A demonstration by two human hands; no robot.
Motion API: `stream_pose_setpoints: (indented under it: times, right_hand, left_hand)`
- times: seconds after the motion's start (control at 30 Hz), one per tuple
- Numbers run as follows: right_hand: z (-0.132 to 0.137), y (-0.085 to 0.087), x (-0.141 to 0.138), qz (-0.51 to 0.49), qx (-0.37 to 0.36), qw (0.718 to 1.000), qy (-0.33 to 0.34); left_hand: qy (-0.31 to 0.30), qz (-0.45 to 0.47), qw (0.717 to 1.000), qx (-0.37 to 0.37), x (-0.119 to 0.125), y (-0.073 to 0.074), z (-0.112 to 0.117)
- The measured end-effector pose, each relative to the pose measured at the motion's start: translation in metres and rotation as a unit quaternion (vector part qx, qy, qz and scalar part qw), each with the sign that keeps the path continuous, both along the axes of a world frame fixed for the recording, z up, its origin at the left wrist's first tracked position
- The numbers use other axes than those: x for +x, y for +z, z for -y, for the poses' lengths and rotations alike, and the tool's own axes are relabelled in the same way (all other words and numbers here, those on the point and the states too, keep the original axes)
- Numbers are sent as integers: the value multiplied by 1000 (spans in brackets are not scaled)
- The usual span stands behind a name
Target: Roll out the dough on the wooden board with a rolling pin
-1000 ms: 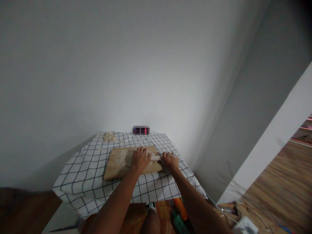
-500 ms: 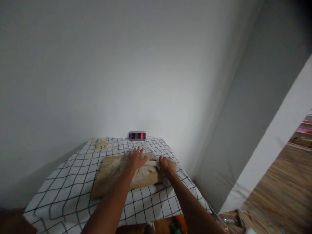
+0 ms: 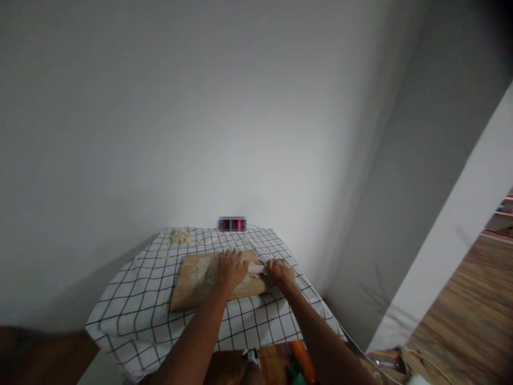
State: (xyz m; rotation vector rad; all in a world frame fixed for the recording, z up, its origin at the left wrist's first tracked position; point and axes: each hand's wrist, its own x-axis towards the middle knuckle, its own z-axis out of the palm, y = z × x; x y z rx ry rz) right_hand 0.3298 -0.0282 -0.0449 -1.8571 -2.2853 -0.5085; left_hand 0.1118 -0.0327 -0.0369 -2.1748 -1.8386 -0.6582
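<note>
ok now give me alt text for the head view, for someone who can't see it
The left hand and right hand rest on a pale rolling pin over a wooden board bearing what looks like flattened dough. The board lies on a white checked cloth, with a heap of pale pieces at its far left. A plain wall rises behind.

The left hand (image 3: 233, 269) partly hides the rolling pin (image 3: 256, 268); pixelation masks a dark object (image 3: 232, 224).
</note>
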Motion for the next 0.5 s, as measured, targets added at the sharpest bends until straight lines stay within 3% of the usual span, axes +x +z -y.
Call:
stream_pose_setpoints:
  times: [0.17, 0.5]
  right_hand:
    - [17, -1, -2, -5, -4, 1000, 0]
    - [36, -4, -1, -7, 11, 1000, 9]
  left_hand:
    - [3, 6, 1000, -15, 6, 0, 22]
    - [-12, 31, 999, -11, 7, -16, 56]
